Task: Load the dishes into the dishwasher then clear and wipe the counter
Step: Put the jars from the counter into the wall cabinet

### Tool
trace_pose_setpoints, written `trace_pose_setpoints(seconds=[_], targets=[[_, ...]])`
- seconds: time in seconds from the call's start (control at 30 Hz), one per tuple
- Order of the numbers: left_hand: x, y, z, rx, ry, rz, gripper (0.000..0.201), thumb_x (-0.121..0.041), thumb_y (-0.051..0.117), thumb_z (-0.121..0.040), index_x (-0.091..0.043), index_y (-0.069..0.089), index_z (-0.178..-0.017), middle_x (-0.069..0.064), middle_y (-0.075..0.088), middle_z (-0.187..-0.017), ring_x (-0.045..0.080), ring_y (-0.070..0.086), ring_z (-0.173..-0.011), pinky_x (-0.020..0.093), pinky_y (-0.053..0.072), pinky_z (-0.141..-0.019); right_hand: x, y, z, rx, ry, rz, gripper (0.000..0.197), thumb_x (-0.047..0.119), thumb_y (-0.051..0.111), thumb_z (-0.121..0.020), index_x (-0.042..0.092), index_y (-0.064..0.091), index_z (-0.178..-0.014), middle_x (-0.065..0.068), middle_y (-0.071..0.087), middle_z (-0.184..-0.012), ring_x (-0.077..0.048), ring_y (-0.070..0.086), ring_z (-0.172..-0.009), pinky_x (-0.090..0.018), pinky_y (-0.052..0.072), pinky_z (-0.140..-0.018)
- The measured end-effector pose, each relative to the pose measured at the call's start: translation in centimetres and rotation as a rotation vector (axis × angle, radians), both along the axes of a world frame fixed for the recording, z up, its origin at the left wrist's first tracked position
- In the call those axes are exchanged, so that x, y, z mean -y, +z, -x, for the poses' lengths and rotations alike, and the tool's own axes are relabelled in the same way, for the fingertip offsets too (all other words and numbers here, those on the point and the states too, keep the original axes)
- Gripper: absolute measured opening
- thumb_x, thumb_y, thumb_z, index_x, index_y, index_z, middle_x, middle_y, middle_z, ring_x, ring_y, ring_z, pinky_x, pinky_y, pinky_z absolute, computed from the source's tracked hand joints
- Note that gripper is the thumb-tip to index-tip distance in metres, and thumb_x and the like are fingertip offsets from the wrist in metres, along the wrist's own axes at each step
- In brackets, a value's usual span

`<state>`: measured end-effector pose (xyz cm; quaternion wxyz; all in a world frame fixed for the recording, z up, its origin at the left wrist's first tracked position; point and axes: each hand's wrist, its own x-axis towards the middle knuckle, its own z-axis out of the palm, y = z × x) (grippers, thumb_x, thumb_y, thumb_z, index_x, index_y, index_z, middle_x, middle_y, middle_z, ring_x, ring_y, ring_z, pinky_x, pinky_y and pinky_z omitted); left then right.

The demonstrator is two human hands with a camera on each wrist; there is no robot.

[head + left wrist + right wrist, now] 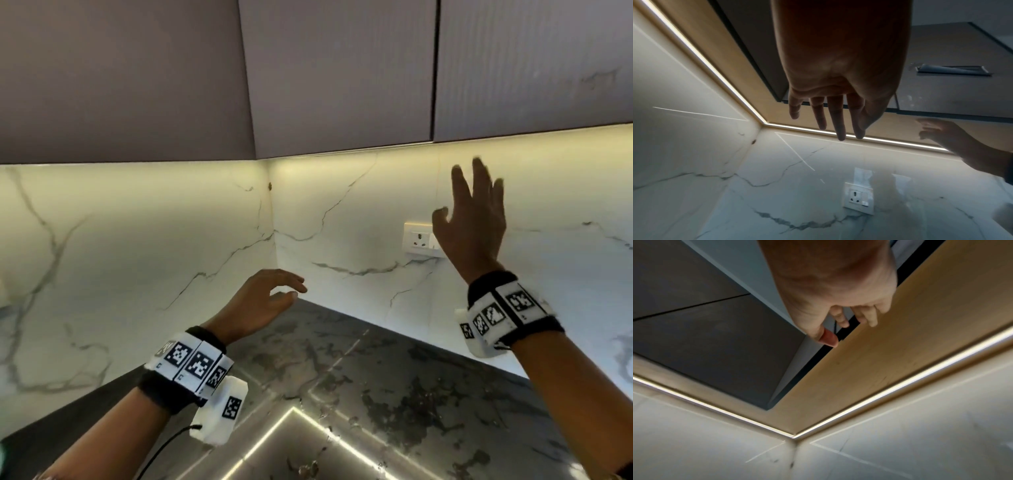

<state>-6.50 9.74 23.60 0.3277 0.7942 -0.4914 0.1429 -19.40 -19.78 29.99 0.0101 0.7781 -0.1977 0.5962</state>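
Two bare hands were seen raised in the corner of a kitchen, above a dark mottled counter (394, 387) that met a white veined marble backsplash (144, 240). The right hand (474, 226) was held high with its fingers (479, 178) spread wide and straight, nothing in its grasp, in front of a white wall socket (416, 238) and just below the grey upper cabinets (342, 75). The left hand (263, 301) was held lower, over the counter near the corner, its fingers (837, 120) loosely extended and empty; from the left wrist view they were shown straight and slightly parted. A lit strip (701, 55) was seen running along the underside of the cabinets and reflected in the counter's polished surface. Bands printed with black-and-white markers (191, 363) were worn on both wrists, a white camera block (222, 411) hanging beneath the left one. The part of the counter in view lay between the two forearms. Dishes and dishwasher could not be made out in any of the three views.
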Motion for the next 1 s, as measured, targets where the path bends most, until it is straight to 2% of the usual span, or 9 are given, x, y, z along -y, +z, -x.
trace_pose_setpoints(seconds=[0.07, 0.13, 0.27, 0.4, 0.5, 0.6, 0.77, 0.9, 1.0], targets=[[-2.9, -1.5, -0.4, -0.081, 0.035, 0.020, 0.011, -0.025, 0.061, -0.086, -0.029, 0.069, -0.093, -0.014, 0.066, -0.108, 0.001, 0.057, -0.105, 0.002, 0.032, -0.091, -2.1, -3.0, -1.3, -0.002, 0.128, -0.063, 0.039, 0.013, 0.052, -0.082, 0.000, 0.058, -0.118, -0.024, 0.045, -0.137, -0.040, 0.042, -0.127, -0.047, 0.023, -0.113], [-6.3, -3.5, -0.5, -0.150, 0.077, 0.016, 0.017, -0.016, 0.061, -0.088, -0.031, 0.068, -0.093, -0.012, 0.067, -0.107, -0.001, 0.059, -0.104, 0.011, 0.038, -0.094, -4.8, -6.2, -2.9, -0.006, 0.265, -0.092, 0.032, 0.021, 0.046, -0.080, 0.001, 0.067, -0.093, -0.019, 0.064, -0.107, -0.037, 0.059, -0.101, -0.047, 0.040, -0.100], [-13.3, -8.8, 0.0, -0.278, 0.167, -0.028, 0.028, -0.014, 0.061, -0.088, -0.040, 0.062, -0.095, -0.016, 0.065, -0.107, -0.003, 0.058, -0.104, 0.017, 0.044, -0.094, -11.6, -12.8, -5.4, -0.154, 0.598, -0.267, 0.005, 0.003, 0.066, -0.079, 0.006, 0.067, -0.074, -0.011, 0.067, -0.077, -0.031, 0.062, -0.071, -0.034, 0.047, -0.069], [-21.4, -13.2, 1.1, -0.410, 0.303, 0.016, 0.023, -0.013, 0.062, -0.088, -0.033, 0.068, -0.097, -0.018, 0.069, -0.099, -0.001, 0.062, -0.098, 0.020, 0.049, -0.091, -18.9, -19.0, -7.4, -0.395, 0.824, -0.382, 0.023, 0.004, 0.074, -0.073, 0.021, 0.062, -0.066, 0.005, 0.062, -0.067, -0.016, 0.059, -0.062, -0.023, 0.045, -0.060], [-27.6, -15.3, 1.9, -0.493, 0.390, 0.076, 0.025, -0.011, 0.061, -0.088, -0.033, 0.072, -0.092, -0.021, 0.068, -0.098, -0.001, 0.064, -0.093, 0.015, 0.048, -0.083, -23.3, -21.9, -8.8, -0.504, 0.895, -0.491, 0.028, 0.006, 0.077, -0.071, 0.020, 0.054, -0.061, 0.007, 0.058, -0.060, -0.015, 0.057, -0.057, -0.026, 0.045, -0.056], [-34.0, -16.5, 2.5, -0.519, 0.462, 0.136, 0.033, -0.007, 0.061, -0.087, -0.038, 0.068, -0.097, -0.017, 0.071, -0.096, 0.002, 0.066, -0.089, 0.011, 0.048, -0.079, -27.7, -22.9, -10.5, -0.603, 0.933, -0.572, 0.022, 0.009, 0.075, -0.073, 0.016, 0.058, -0.061, 0.003, 0.060, -0.054, -0.013, 0.055, -0.053, -0.028, 0.045, -0.057], [-43.2, -17.4, 2.2, -0.539, 0.597, 0.280, 0.040, -0.001, 0.058, -0.087, -0.038, 0.068, -0.093, -0.014, 0.072, -0.095, 0.004, 0.068, -0.086, 0.013, 0.050, -0.081, -35.6, -22.6, -13.7, -0.744, 1.071, -0.572, 0.018, 0.006, 0.071, -0.078, 0.014, 0.062, -0.064, 0.000, 0.062, -0.053, -0.005, 0.060, -0.050, -0.015, 0.044, -0.056], [-48.1, -18.2, 0.8, -0.563, 0.704, 0.339, 0.032, 0.001, 0.057, -0.087, -0.027, 0.073, -0.082, -0.016, 0.072, -0.089, 0.013, 0.069, -0.089, 0.010, 0.050, -0.078, -41.7, -22.4, -15.6, -0.843, 1.153, -0.570, 0.015, 0.007, 0.068, -0.081, 0.014, 0.063, -0.069, 0.001, 0.063, -0.058, -0.005, 0.063, -0.052, -0.019, 0.049, -0.059], [-50.3, -18.5, -0.7, -0.554, 0.776, 0.352, 0.027, -0.002, 0.059, -0.087, -0.027, 0.069, -0.087, -0.011, 0.073, -0.088, 0.015, 0.068, -0.090, 0.015, 0.050, -0.082, -45.4, -22.7, -16.4, -0.921, 1.196, -0.582, 0.014, 0.009, 0.067, -0.083, 0.015, 0.063, -0.071, 0.001, 0.064, -0.062, -0.007, 0.065, -0.055, -0.020, 0.050, -0.061]])
